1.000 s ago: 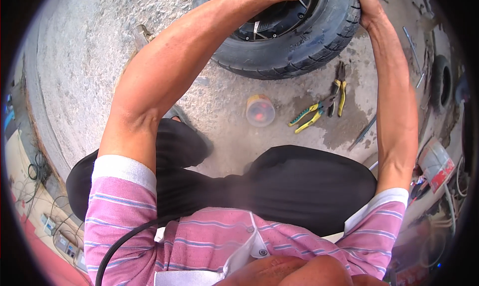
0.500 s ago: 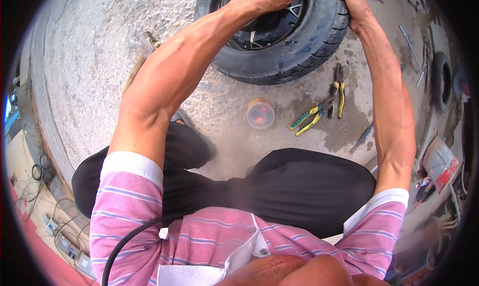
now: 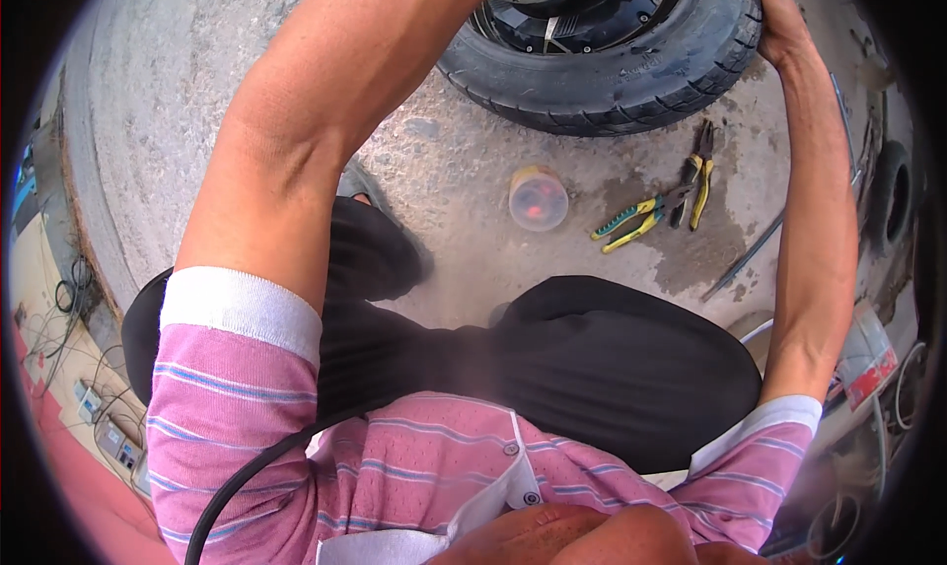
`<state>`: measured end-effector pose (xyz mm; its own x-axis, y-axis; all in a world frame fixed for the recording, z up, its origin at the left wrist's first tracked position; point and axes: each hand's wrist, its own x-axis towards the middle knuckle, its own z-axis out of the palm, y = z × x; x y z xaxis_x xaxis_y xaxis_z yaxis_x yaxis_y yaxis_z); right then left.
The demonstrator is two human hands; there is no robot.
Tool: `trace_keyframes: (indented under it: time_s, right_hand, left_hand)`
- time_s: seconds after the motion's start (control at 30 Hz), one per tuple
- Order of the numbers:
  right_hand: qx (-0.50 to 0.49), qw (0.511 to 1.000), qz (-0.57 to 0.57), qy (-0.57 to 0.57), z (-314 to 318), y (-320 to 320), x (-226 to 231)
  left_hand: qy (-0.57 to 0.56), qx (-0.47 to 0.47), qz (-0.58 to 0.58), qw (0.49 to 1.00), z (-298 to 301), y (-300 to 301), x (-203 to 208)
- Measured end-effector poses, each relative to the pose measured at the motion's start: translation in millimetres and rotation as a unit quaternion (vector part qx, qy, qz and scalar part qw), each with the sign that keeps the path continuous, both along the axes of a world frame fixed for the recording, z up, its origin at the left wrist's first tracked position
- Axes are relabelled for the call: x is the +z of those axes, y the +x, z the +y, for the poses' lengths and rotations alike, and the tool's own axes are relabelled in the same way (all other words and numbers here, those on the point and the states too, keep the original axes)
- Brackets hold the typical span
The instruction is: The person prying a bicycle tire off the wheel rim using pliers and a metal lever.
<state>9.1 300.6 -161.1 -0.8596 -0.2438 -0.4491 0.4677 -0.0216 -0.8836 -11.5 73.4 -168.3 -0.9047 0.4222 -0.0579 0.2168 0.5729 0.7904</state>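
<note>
A scooter-type wheel with a black tyre (image 3: pixel 631 90) and a dark hub (image 3: pixel 567 31) lies on the concrete at the top of the view, its far part cut off. My right hand (image 3: pixel 781 25) grips the tyre's right edge, with the fingertips hidden behind the rubber. My left forearm reaches up past the wheel's left side, and the left hand is beyond the top edge. Between the wheel and my knees stands a small clear plastic tub (image 3: pixel 539 200) with something reddish inside. To its right lie green-and-yellow pliers (image 3: pixel 631 224) against yellow-handled pliers (image 3: pixel 702 176).
A thin metal bar (image 3: pixel 742 259) lies inside my right forearm. Another tyre (image 3: pixel 891 200) rests at the far right, above a white-and-red container (image 3: pixel 868 353). Cables (image 3: pixel 74 294) and electrical boxes (image 3: pixel 120 447) are along the left rim.
The view has shifted, so the wheel, tub and pliers sit further right and higher. My left hand, seen over the hub before, has gone out past the top edge.
</note>
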Motion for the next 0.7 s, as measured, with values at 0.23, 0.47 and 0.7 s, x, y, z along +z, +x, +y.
trace_keyframes:
  time_s: [0.23, 0.47, 0.7]
  right_hand:
    - [-0.024, 0.997, -0.075, -0.02, 20.8, -8.2, -9.9]
    - [-0.048, 0.993, -0.032, -0.099, -17.4, 29.1, 19.7]
    - [-0.022, 0.994, 0.097, -0.04, -55.1, 70.9, 77.2]
  left_hand:
    - [0.013, 0.03, 0.073, 0.997, 9.2, 24.4, 1.5]
    - [0.037, 0.063, 0.188, 0.979, 1.0, 48.5, -3.5]
    - [0.195, 0.106, 0.026, 0.975, -15.4, 69.4, 9.8]
